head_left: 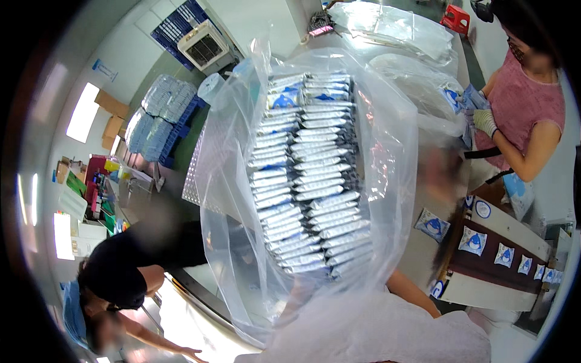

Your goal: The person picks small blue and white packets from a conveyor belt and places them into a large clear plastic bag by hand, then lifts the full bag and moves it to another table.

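I see a large clear plastic bag (315,181) held upright at centre, packed with two stacked columns of silvery flat packets (308,175). My right forearm (414,293) reaches behind its near right edge; the hand itself is hidden. Far right, a co-worker's gloved hand (484,121) grips blue packets; small white pouches (472,241) ride a dark conveyor (490,257) at right.
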`<state>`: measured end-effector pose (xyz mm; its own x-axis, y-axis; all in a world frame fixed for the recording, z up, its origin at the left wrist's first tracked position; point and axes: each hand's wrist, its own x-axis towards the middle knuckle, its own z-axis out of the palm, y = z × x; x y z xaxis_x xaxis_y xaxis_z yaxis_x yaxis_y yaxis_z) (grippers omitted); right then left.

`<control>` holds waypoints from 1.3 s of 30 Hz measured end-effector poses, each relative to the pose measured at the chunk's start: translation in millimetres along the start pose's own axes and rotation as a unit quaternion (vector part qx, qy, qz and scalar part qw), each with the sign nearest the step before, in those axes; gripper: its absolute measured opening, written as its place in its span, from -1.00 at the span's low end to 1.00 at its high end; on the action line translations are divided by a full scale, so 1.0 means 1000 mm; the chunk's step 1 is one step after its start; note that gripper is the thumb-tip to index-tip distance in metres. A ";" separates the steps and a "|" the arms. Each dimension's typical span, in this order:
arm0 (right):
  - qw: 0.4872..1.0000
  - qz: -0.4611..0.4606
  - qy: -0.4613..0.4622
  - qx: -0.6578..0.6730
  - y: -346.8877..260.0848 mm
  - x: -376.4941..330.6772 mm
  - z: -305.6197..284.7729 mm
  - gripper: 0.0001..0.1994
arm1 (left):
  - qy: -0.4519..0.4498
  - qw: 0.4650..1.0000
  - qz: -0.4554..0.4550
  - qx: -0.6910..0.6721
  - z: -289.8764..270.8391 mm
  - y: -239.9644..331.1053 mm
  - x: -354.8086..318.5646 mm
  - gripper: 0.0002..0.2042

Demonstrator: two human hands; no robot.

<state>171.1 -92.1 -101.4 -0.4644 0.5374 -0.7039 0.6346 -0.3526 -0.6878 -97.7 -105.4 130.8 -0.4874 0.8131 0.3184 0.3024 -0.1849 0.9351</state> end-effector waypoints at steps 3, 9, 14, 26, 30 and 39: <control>0.999 0.011 -0.003 0.052 0.005 0.000 0.013 -0.52 | -0.052 0.990 -0.126 0.037 -0.006 -0.050 -0.030 -0.56; 0.984 0.052 0.018 0.169 0.034 -0.001 0.022 -0.46 | -0.142 0.952 -0.268 0.042 -0.007 -0.145 -0.067 -0.54; 0.961 0.052 0.035 0.270 0.050 0.026 0.023 -0.40 | -0.190 0.926 -0.324 0.033 -0.005 -0.222 -0.084 -0.51; 0.772 -0.077 -0.030 0.630 -0.005 0.167 0.028 -0.22 | -0.259 0.909 -0.295 -0.143 0.003 -0.377 -0.071 -0.44; 0.703 -0.064 -0.061 0.705 -0.077 0.184 0.018 -0.14 | -0.260 0.757 -0.330 -0.501 0.003 -0.327 -0.005 -0.27; 0.752 -0.154 0.060 0.638 -0.190 0.100 0.027 -0.22 | -0.102 0.778 -0.387 -0.485 -0.026 -0.229 0.096 -0.27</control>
<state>-12.5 8.4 -45.9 -0.3596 0.7830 -0.5076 -0.6380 -0.6033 -0.4786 -234.6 0.9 -48.4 -0.0467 0.9406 -0.3363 -0.8253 0.1534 0.5435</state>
